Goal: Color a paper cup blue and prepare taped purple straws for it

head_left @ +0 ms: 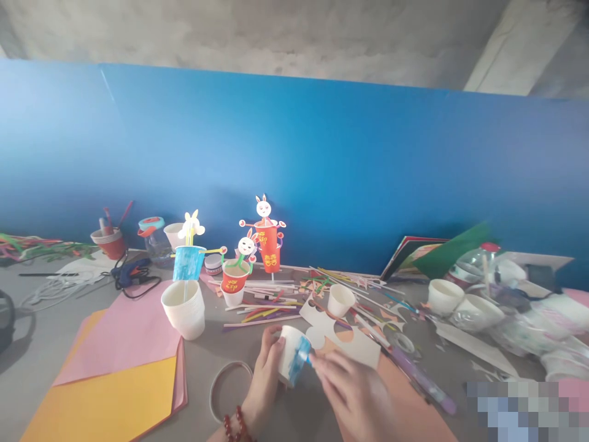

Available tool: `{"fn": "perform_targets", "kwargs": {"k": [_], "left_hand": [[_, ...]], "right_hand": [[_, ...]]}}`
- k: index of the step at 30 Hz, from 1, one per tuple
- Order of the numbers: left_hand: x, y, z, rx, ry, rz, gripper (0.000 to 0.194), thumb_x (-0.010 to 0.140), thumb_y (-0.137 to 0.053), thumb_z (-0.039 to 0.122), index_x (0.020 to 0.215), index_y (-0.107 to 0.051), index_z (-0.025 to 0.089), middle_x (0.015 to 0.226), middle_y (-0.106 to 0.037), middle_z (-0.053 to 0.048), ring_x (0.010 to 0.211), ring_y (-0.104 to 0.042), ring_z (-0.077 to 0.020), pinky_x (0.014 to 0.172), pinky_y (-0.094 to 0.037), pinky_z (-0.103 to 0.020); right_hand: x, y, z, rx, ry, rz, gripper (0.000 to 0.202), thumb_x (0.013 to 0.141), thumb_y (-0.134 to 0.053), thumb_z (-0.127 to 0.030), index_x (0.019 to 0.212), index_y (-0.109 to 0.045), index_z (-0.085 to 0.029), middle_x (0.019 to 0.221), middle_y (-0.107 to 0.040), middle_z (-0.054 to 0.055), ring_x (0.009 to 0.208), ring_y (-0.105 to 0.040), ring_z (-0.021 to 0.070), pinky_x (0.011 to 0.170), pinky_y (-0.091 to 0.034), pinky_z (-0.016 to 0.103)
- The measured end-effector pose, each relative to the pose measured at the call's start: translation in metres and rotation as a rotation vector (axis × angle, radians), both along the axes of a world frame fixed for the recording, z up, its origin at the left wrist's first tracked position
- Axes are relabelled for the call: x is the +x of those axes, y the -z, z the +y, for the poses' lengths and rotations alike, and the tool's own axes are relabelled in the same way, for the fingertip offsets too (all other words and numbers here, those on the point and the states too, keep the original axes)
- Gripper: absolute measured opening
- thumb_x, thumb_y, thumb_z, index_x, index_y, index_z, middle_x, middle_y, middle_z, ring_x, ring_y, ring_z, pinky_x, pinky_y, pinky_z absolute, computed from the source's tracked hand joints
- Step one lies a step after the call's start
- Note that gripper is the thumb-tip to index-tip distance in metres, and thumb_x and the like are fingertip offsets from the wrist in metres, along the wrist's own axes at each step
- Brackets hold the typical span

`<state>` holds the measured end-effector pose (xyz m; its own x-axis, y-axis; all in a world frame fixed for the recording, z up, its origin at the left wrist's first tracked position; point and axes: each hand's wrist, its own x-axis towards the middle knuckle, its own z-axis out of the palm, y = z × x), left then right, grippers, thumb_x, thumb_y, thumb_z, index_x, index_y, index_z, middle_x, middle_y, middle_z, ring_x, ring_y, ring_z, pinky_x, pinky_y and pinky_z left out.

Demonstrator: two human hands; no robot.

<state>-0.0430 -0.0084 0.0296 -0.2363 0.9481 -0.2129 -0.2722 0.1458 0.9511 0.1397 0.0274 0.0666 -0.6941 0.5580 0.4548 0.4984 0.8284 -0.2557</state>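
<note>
As left hand [264, 374] holds white cup [288, 354], red cup [271, 260] marked "囍"

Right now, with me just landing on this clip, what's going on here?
A person's left hand holds a white paper cup tilted, while the right hand holds a blue tool, perhaps a marker or brush, against its side. A blue patch covers part of that side; the rest showing is white. Behind, a blue cup figure rises above stacked white cups, near rabbit-faced red cup figures. Colored paper lies on the left.
</note>
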Motion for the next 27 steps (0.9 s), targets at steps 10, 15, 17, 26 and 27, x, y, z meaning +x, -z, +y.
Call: {"fn": "perform_targets", "kwargs": {"k": [10,15,17,26,27], "left_hand": [[-0.0004,0.0018,0.0002,-0.013,-0.002,-0.018,0.045,0.087,-0.047,0.061,0.116,-0.044,0.026,0.080,-0.058,0.001,0.061,-0.050,-0.0170,0.051,-0.036,-0.026],[-0.0001,0.0017,0.0004,-0.014,0.003,-0.010,0.046,0.086,-0.049,0.061,0.117,-0.045,0.027,0.083,-0.060,0.001,0.064,-0.053,-0.0180,0.052,-0.038,-0.026],[-0.0001,0.0004,0.0003,-0.011,-0.021,-0.008,0.044,0.086,-0.049,0.058,0.116,-0.045,0.027,0.087,-0.062,0.000,0.068,-0.054,-0.0183,0.058,-0.041,-0.027],[-0.0018,0.0006,0.0013,0.028,-0.004,0.023,0.036,0.090,-0.045,0.052,0.114,-0.044,0.025,0.085,-0.061,0.000,0.073,-0.055,-0.0185,0.064,-0.043,-0.028],[-0.0017,0.0008,0.0013,0.014,-0.005,0.019,0.036,0.091,-0.045,0.052,0.115,-0.044,0.025,0.084,-0.060,0.000,0.072,-0.054,-0.0185,0.062,-0.042,-0.027]], "right_hand": [[-0.0006,-0.0033,-0.0011,-0.015,0.006,-0.055,0.032,0.098,-0.040,-0.018,0.113,-0.068,-0.024,0.085,-0.072,0.004,0.067,-0.070,0.0159,0.055,-0.050,0.021],[-0.0001,-0.0019,0.0006,0.083,0.044,-0.034,0.034,0.098,-0.038,-0.017,0.114,-0.068,-0.023,0.084,-0.073,0.005,0.066,-0.071,0.0165,0.056,-0.049,0.023],[0.0008,0.0000,0.0030,0.101,0.098,0.013,0.035,0.099,-0.037,-0.015,0.112,-0.068,-0.022,0.090,-0.074,0.006,0.074,-0.072,0.0175,0.061,-0.051,0.023],[0.0012,-0.0009,0.0025,0.026,0.077,-0.007,0.034,0.099,-0.036,-0.015,0.111,-0.068,-0.021,0.088,-0.073,0.006,0.074,-0.072,0.0183,0.063,-0.052,0.024],[0.0015,-0.0005,0.0033,0.032,0.080,-0.001,0.035,0.099,-0.036,-0.015,0.111,-0.068,-0.021,0.089,-0.073,0.007,0.074,-0.072,0.0183,0.063,-0.052,0.025]]}}
